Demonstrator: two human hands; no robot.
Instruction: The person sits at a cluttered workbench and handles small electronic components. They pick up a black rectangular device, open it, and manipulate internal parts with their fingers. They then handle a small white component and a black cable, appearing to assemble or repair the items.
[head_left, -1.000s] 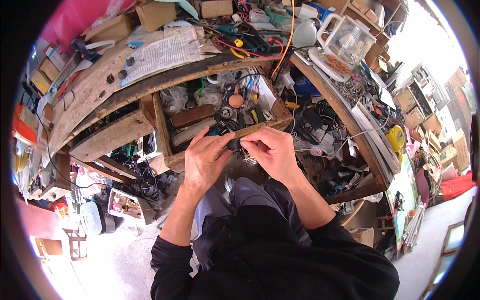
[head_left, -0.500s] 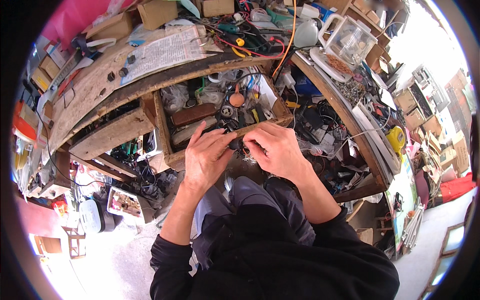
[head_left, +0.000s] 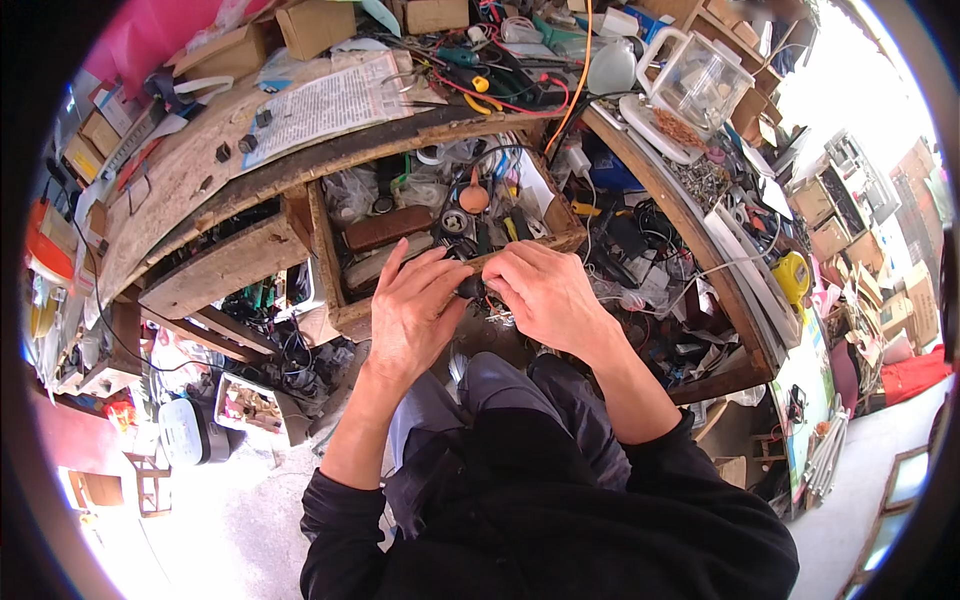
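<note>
A small dark round part (head_left: pixel 470 287) sits between my two hands, just above the front edge of an open wooden drawer (head_left: pixel 350 322). My left hand (head_left: pixel 412 305) pinches it between thumb and index finger, with the other fingers stretched out. On its other side, my right hand (head_left: pixel 535 295) has its fingers bent and pressed together at the part; whether they grip it or something thin on it, I cannot make out. Behind my hands the drawer holds an orange rubber bulb (head_left: pixel 474 198), a brown oblong case (head_left: pixel 388 229), plastic bags and tools.
The worn wooden bench top (head_left: pixel 180 205) carries a printed sheet (head_left: pixel 325 110), small black blocks and yellow-handled pliers (head_left: pixel 482 103). To the right, another open drawer (head_left: pixel 735 375) is full of cables and scraps. A clear jug (head_left: pixel 700 80) stands above it.
My right hand has shifted slightly up and left, closer over the dark part. My left hand stays nearly in place.
</note>
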